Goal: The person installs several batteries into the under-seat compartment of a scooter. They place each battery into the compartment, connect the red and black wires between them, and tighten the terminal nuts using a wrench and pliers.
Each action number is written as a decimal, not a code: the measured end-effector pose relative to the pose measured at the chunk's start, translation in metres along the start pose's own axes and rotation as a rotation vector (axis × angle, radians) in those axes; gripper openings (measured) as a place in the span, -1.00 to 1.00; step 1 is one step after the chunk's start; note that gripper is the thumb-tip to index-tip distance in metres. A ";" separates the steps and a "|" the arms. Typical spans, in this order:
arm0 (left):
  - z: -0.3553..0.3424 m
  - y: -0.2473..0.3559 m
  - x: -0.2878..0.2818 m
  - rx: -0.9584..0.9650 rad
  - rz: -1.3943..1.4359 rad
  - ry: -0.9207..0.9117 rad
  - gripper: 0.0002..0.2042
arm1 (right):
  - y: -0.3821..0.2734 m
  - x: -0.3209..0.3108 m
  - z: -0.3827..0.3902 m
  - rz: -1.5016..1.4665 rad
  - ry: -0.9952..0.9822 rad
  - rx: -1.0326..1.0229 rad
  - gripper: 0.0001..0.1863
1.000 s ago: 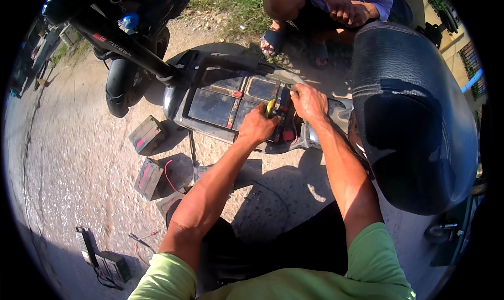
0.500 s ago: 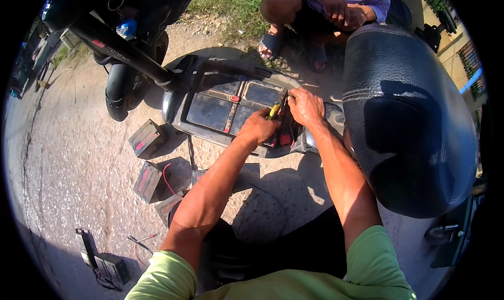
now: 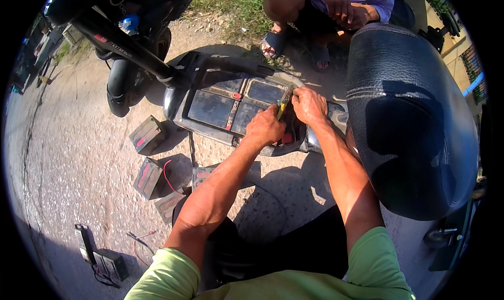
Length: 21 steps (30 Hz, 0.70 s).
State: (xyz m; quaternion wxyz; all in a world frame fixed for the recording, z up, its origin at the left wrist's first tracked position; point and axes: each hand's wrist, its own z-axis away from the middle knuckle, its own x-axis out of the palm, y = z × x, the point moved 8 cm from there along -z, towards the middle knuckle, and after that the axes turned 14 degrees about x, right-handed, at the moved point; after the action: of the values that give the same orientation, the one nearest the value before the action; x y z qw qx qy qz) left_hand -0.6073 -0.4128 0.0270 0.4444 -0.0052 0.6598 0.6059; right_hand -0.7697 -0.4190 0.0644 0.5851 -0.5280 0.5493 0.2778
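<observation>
My left hand (image 3: 266, 126) is closed around a yellow-handled tool (image 3: 282, 111) whose kind I cannot make out. It sits over the right end of the open battery compartment in a scooter's footboard (image 3: 181, 103). My right hand (image 3: 311, 106) is beside it at the compartment's far right edge, fingers closed; anything in them is hidden. Several dark batteries (image 3: 211, 109) lie fitted side by side in the compartment, with red terminal covers (image 3: 237, 96) between them. A red part (image 3: 286, 138) shows below my left hand.
Black scooter seat (image 3: 404, 116) rises at the right, steering column (image 3: 131, 50) at the upper left. Loose batteries (image 3: 147, 135) stand on the ground (image 3: 79, 158) nearer me. A charger-like box (image 3: 111, 266) with cables lies lower left. Another person (image 3: 336, 6) squats opposite, hands together.
My left hand has shifted slightly right and up with the yellow-handled tool, closer to my right hand. Less of the tool shows now. My right hand has barely moved.
</observation>
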 end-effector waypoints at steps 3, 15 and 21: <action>-0.002 -0.001 -0.002 0.023 0.030 -0.022 -0.52 | 0.000 -0.002 0.001 -0.017 0.025 -0.001 -0.78; 0.010 0.024 -0.009 0.045 -0.106 -0.017 -0.53 | -0.006 -0.007 -0.001 0.043 -0.033 0.056 -0.79; 0.007 0.015 -0.003 0.050 -0.055 0.048 -0.54 | -0.011 -0.006 0.000 0.063 -0.064 0.019 -0.77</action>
State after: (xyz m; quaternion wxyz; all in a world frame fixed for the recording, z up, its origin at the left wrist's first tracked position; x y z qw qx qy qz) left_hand -0.6095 -0.4051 0.0414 0.4451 -0.0268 0.6849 0.5763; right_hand -0.7613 -0.4208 0.0736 0.5983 -0.4957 0.5494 0.3074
